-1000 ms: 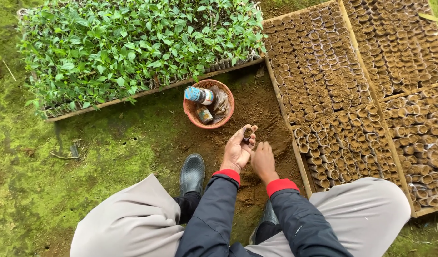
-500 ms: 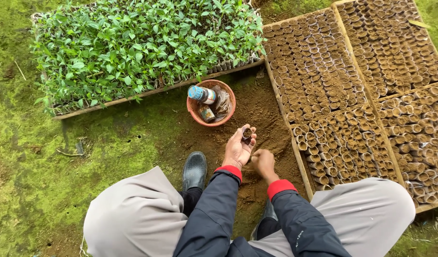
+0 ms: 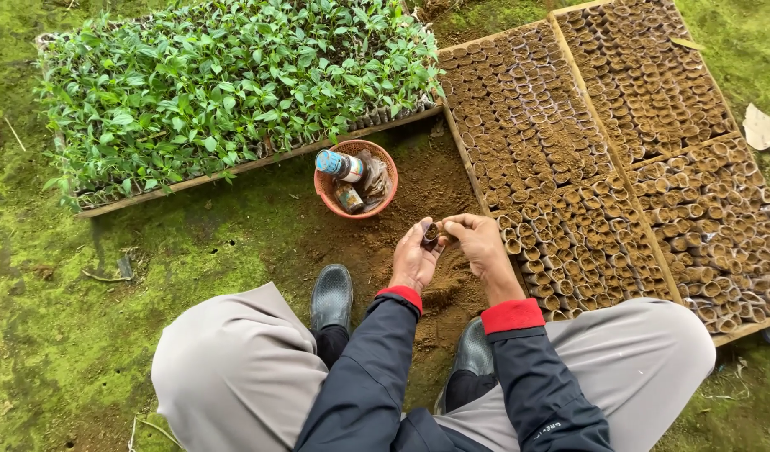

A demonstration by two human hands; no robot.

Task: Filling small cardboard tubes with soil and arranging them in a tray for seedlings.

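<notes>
Small seedling pot (image 3: 433, 232), a short rolled tube, sits in the left hand (image 3: 416, 259), pinched between thumb and fingertips, held above the loose brown soil patch (image 3: 444, 289) in front of the knees. Mouth faces up and slightly toward the camera; long axis close to vertical, with a small tilt I can't pin down. It looks dark inside, probably soil; fill level not readable at this size.

Right hand (image 3: 483, 244) is at the pot's rim, fingers bunched together over the opening, touching or just above it. Whether they pinch soil can't be told; nothing visible falls from them.

Progress, judged from the layout: the near wooden tray (image 3: 460, 151) just right of the hands is mostly packed with filled pots (image 3: 536, 134). Its near end holds paler pots (image 3: 569, 251), some looking hollow or leaning, so that part seems unfinished. Two more trays (image 3: 653, 159) further right are also full of pots; the nearer one shows the same pale, looser look. So most of the filling appears done, with this pot in hand and the near rows left.

Outward:
- orange basket (image 3: 324, 191) just beyond the hands, holding a blue-capped bottle (image 3: 339, 164), a small jar and a clear bag
- bed of green seedlings (image 3: 226, 84) in a wooden frame behind it
- black shoe (image 3: 332, 295) left of the soil patch, another under the right forearm
- mossy ground (image 3: 84, 318) all around
- pale scrap (image 3: 762, 127) at the far right edge
</notes>
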